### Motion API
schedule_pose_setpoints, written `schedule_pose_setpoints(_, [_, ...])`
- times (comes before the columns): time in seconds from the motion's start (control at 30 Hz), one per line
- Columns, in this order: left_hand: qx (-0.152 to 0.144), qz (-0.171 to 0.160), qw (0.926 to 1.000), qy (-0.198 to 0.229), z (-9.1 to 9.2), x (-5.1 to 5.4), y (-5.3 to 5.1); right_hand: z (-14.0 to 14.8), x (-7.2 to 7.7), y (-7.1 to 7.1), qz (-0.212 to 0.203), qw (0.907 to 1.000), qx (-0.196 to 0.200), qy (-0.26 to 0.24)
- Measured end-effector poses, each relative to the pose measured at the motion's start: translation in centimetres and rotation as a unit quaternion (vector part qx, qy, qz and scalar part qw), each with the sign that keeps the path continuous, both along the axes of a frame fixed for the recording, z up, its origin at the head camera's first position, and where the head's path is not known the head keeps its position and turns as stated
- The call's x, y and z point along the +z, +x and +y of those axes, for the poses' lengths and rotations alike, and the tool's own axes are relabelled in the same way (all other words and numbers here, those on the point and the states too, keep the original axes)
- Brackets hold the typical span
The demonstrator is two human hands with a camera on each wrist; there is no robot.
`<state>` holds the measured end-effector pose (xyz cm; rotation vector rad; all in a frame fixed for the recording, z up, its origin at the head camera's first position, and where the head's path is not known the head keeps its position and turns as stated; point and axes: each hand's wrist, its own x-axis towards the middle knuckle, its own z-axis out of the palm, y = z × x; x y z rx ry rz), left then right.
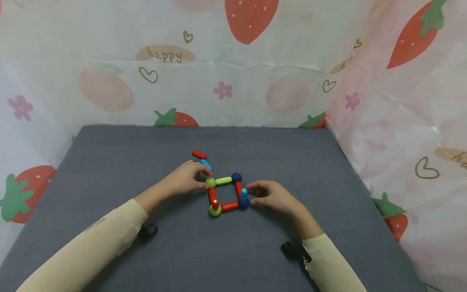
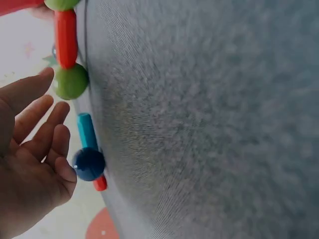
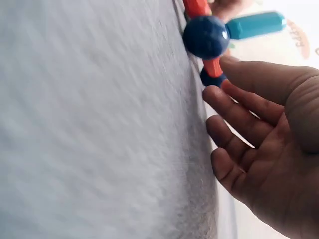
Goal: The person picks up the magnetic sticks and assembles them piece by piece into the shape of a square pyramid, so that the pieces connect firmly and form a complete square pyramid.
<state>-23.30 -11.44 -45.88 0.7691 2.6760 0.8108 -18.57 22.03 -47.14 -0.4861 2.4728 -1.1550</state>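
A square of magnetic rods and balls lies on the table, with green balls on its left corners and dark blue balls on its right. A red rod (image 1: 215, 203) stands up from the front green ball (image 1: 215, 211), and a light blue rod (image 1: 244, 194) from the front blue ball (image 1: 243, 203). My left hand (image 1: 189, 177) is beside the back green ball (image 1: 210, 182), thumb close to it, fingers loosely bent; contact is unclear. Just right of the front blue ball, my right hand (image 1: 273, 196) has relaxed fingers and an empty palm (image 3: 279, 164).
Behind my left hand lie a loose red rod (image 1: 199, 154), a light blue rod (image 1: 206, 164) and another dark blue ball (image 2: 88, 164). The grey table (image 1: 233, 251) is backed by a strawberry-print cloth (image 1: 248, 93).
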Motion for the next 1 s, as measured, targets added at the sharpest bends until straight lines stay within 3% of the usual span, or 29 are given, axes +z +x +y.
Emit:
schedule_pose_setpoints(0.23, [-0.011,-0.036,0.9993,0.004,0.3,-0.5,-0.8,-1.0,0.0,1.1,0.001,0.9998,-0.022,0.003])
schedule_pose_setpoints(0.4, [-0.008,-0.041,0.9991,0.006,0.4,-0.5,-0.8,-1.7,-0.2,1.4,0.005,0.9984,-0.056,0.01])
schedule_pose_setpoints(0.53, [0.0,-0.041,0.9992,0.003,0.4,-0.6,-0.7,-1.8,-0.4,1.2,0.014,0.998,-0.061,0.01])
schedule_pose_setpoints(0.77, [0.022,-0.033,0.9991,0.013,0.6,-0.8,0.2,-1.1,-0.4,0.3,0.036,0.9973,-0.063,0.013])
schedule_pose_setpoints(1.0, [0.04,-0.016,0.9985,0.033,1.5,-1.0,1.9,-0.6,-0.3,-0.7,0.045,0.9973,-0.052,0.028])
